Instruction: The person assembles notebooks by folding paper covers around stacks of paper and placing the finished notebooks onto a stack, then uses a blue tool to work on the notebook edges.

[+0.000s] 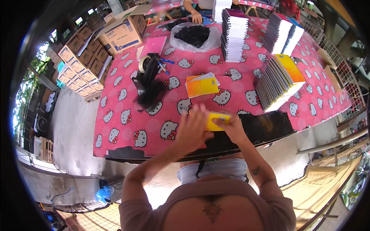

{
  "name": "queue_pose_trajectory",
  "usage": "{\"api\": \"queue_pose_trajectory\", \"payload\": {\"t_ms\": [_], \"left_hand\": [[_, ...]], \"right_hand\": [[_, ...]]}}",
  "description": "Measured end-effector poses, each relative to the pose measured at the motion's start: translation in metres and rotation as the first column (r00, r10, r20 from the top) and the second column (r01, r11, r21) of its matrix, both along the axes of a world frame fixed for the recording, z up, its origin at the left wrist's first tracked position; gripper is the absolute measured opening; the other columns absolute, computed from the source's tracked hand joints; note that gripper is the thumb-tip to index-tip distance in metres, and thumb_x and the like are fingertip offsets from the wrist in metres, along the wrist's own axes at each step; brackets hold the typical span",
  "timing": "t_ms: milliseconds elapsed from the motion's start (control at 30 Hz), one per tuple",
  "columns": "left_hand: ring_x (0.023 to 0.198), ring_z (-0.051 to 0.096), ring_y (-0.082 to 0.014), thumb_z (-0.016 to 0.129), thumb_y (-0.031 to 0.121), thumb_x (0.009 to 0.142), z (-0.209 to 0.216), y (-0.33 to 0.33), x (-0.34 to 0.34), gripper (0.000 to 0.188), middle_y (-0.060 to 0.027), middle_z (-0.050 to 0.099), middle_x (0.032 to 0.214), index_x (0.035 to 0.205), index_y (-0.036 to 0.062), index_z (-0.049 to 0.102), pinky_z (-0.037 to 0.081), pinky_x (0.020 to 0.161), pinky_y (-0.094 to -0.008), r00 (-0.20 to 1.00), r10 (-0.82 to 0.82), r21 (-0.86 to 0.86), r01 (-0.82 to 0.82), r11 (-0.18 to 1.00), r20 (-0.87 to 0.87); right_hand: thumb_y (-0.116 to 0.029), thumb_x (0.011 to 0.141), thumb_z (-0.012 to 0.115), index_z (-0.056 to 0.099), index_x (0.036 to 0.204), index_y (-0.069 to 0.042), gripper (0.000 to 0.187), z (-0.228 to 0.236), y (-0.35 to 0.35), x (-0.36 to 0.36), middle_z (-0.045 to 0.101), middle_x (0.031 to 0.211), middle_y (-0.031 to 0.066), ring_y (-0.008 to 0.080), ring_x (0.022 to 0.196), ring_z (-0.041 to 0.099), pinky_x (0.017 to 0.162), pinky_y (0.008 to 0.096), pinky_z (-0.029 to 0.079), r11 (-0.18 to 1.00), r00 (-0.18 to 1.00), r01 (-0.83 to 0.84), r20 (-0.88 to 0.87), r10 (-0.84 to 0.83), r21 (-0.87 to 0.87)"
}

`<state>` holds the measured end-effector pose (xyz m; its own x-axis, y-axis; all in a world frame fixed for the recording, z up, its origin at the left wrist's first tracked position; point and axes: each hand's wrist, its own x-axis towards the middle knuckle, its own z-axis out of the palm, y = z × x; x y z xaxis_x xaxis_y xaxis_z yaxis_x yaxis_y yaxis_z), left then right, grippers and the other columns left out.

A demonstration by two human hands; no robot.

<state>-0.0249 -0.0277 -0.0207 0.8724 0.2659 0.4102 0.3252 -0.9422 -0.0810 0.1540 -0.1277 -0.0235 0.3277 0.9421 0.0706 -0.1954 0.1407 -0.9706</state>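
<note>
Near the table's front edge, a small yellow notebook [212, 124] lies in my right hand [232, 127], the thumb pressed on its cover. My left hand [192, 127] is at the notebook's left end, its fingers stretched out and blurred by motion; it hides that end. Just beyond my hands are loose yellow and orange covers [202, 85] with white sheets. A heap of black binding coils [152, 94] lies to the left, beside a black tape dispenser [148, 71] with a roll of tape. Blue pens [166, 61] lie next to it.
Wire-bound notebooks stand in tall stacks [233, 36], with a yellow-orange stack [275, 82] at right. A plastic bag [177, 42] holds black coils. Cardboard boxes [123, 34] are piled at left. Across the table is another person's hand [197, 17]. A black mat [266, 127] covers the front edge.
</note>
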Motion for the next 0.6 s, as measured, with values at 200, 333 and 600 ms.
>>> {"api": "queue_pose_trajectory", "payload": {"t_ms": [200,333,600], "left_hand": [[0.147,0.031,-0.0354,0.053,0.058,0.092,0.04,0.016,0.033,0.081,-0.0213,0.04,0.153,0.146,-0.0012,0.042,0.018,0.116,-0.0604,0.987,0.158,0.09,-0.157,0.984,-0.005],[0.145,0.034,-0.0353,0.053,0.051,0.094,0.001,-0.03,0.016,0.076,-0.0231,0.039,0.152,0.146,-0.0027,0.041,0.021,0.115,-0.0598,0.989,-0.059,-0.104,0.045,0.994,-0.134],[0.145,0.033,-0.0323,0.054,0.057,0.092,0.002,-0.021,0.041,0.082,-0.0205,0.042,0.151,0.148,-0.0019,0.039,0.022,0.114,-0.0612,0.977,0.021,-0.04,-0.03,0.999,-0.213]], "right_hand": [[-0.007,0.095,0.066,0.065,0.12,0.003,0.027,-0.001,-0.001,0.004,0.071,0.106,0.0044,0.0098,0.095,0.065,0.085,0.0267,0.053,0.997,0.997,-0.049,0.058,0.052,-0.051],[-0.005,0.094,0.066,0.066,0.12,0.001,0.026,-0.015,-0.001,0.01,0.071,0.107,0.004,0.0099,0.094,0.064,0.084,0.0268,0.053,0.998,0.998,-0.004,0.064,0.001,0.059],[-0.002,0.091,0.067,0.067,0.117,0.0,0.026,-0.043,0.019,0.03,0.072,0.101,0.0024,0.008,0.09,0.062,0.082,0.0268,0.052,0.998,0.982,0.034,0.183,-0.042,0.047]]}}
